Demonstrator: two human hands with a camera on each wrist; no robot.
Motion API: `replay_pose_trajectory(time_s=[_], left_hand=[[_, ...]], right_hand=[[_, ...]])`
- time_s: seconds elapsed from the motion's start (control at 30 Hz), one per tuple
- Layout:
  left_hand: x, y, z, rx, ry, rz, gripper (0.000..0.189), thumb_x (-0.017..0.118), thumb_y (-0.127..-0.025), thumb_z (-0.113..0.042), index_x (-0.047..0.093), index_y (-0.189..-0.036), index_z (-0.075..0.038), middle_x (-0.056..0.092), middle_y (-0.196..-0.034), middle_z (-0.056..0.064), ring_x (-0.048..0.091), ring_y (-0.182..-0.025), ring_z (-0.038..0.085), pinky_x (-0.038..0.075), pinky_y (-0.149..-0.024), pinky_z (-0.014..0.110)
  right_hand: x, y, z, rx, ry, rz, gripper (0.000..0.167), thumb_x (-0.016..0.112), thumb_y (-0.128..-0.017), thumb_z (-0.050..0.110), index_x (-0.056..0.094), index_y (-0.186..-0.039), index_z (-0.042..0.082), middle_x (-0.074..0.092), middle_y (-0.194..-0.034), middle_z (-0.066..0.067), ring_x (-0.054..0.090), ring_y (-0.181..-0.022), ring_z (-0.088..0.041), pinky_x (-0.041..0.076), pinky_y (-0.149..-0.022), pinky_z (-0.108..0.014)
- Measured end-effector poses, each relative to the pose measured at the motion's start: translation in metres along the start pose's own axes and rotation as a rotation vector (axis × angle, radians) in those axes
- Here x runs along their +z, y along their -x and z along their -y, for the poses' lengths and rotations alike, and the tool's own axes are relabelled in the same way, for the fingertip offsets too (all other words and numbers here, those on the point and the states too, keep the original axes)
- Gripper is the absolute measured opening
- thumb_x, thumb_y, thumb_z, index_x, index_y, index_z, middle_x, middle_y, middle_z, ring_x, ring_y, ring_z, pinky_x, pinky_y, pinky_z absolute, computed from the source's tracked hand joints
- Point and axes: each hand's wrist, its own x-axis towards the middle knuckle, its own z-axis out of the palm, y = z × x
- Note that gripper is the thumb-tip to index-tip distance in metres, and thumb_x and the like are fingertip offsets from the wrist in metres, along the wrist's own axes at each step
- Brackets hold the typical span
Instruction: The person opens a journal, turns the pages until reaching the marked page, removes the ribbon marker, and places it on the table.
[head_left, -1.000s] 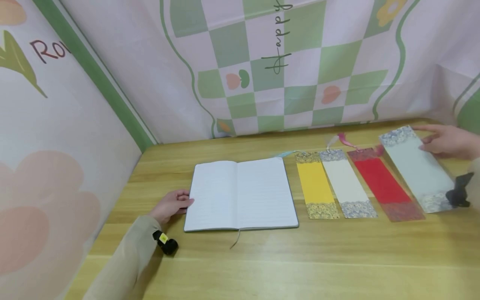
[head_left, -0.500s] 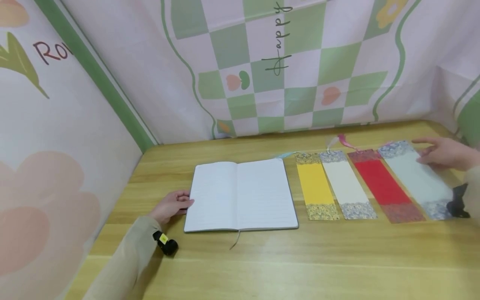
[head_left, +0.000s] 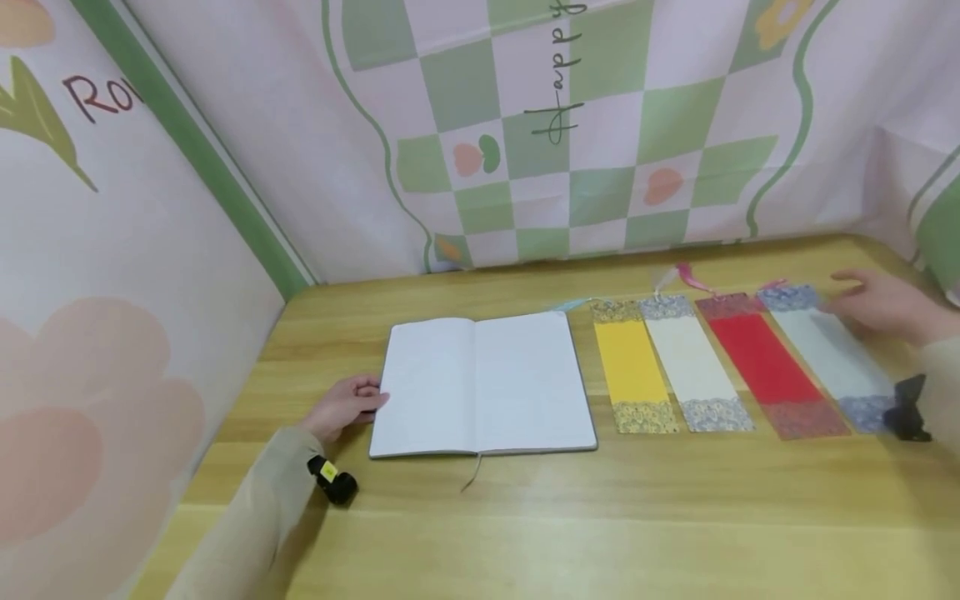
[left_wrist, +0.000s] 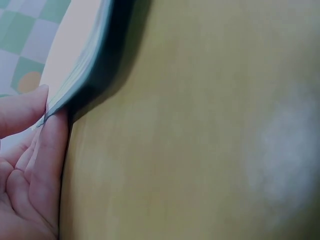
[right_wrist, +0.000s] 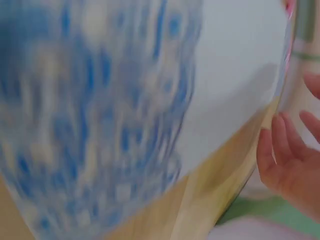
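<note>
An open notebook (head_left: 536,383) with blank-looking lined pages lies on the table. My left hand (head_left: 343,408) pinches its left edge; in the left wrist view the thumb (left_wrist: 22,111) is on the page and a finger lies beneath the cover. At the right, my right hand (head_left: 888,307) is beside the upper part of a pale blue bookmark (head_left: 832,342) with blue patterned ends. Its fingers are loosely spread and hold nothing in the right wrist view, where the bookmark's patterned end (right_wrist: 100,120) is blurred. Whether a fingertip touches the bookmark, I cannot tell.
Left of the pale blue bookmark lie a red bookmark (head_left: 772,362), a white bookmark (head_left: 693,358) and a yellow bookmark (head_left: 633,362), side by side, with tassels at their far ends. A patterned cloth (head_left: 600,192) hangs behind the wooden table (head_left: 525,533).
The pale blue bookmark has come down flat beside the red one, and my right hand has let go of it. The left hand stays on the notebook's edge.
</note>
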Motion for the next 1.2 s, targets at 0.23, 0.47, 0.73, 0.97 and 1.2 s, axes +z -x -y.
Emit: replay_pose_trajectory(time_s=[0.23, 0.47, 0.73, 0.97, 1.2], left_hand=[[-0.012, 0.006, -0.001, 0.077, 0.050, 0.142, 0.060, 0.062, -0.090, -0.004, 0.031, -0.139, 0.009, 0.060, -0.108, 0.006, 0.058, -0.086, 0.007, 0.054, -0.081, 0.024], [-0.018, 0.031, -0.031, 0.207, 0.120, 0.225, 0.066, 0.052, -0.092, 0.001, 0.015, -0.147, 0.008, 0.039, -0.137, 0.027, 0.054, -0.105, 0.012, 0.052, -0.085, 0.021], [0.008, 0.053, -0.079, 0.339, 0.223, 0.316, 0.067, 0.046, -0.090, 0.006, 0.015, -0.149, 0.002, 0.034, -0.141, 0.024, 0.053, -0.098, 0.010, 0.052, -0.078, 0.019], [0.047, 0.061, -0.107, 0.388, 0.282, 0.283, 0.068, 0.046, -0.087, 0.007, 0.019, -0.149, 0.000, 0.032, -0.146, 0.023, 0.051, -0.099, 0.012, 0.051, -0.075, 0.017], [0.089, 0.060, -0.128, 0.398, 0.179, 0.259, 0.060, 0.049, -0.087, 0.001, 0.031, -0.145, 0.001, 0.043, -0.142, 0.021, 0.052, -0.110, 0.021, 0.050, -0.080, 0.022]], right_hand=[[0.020, 0.011, 0.068, -0.033, -0.092, -0.002, 0.067, 0.048, -0.098, 0.032, 0.023, -0.138, -0.015, 0.033, -0.129, -0.044, 0.035, -0.116, -0.058, 0.038, -0.090, -0.064], [0.053, 0.014, 0.143, -0.185, -0.229, 0.044, 0.058, 0.053, -0.097, 0.025, 0.032, -0.139, -0.008, 0.045, -0.128, -0.035, 0.053, -0.110, -0.039, 0.048, -0.092, -0.047], [0.098, 0.015, 0.221, -0.261, -0.597, 0.270, 0.053, 0.051, -0.097, 0.013, 0.029, -0.140, -0.010, 0.038, -0.133, -0.031, 0.048, -0.118, -0.036, 0.050, -0.093, -0.042], [0.123, 0.017, 0.274, -0.244, -0.858, 0.460, 0.053, 0.040, -0.102, 0.020, 0.021, -0.145, -0.005, 0.025, -0.141, -0.031, 0.030, -0.130, -0.044, 0.041, -0.101, -0.054], [0.134, 0.014, 0.308, -0.200, -1.026, 0.539, 0.056, 0.029, -0.105, 0.032, 0.012, -0.150, 0.004, 0.021, -0.144, -0.030, 0.027, -0.133, -0.044, 0.046, -0.099, -0.048]])
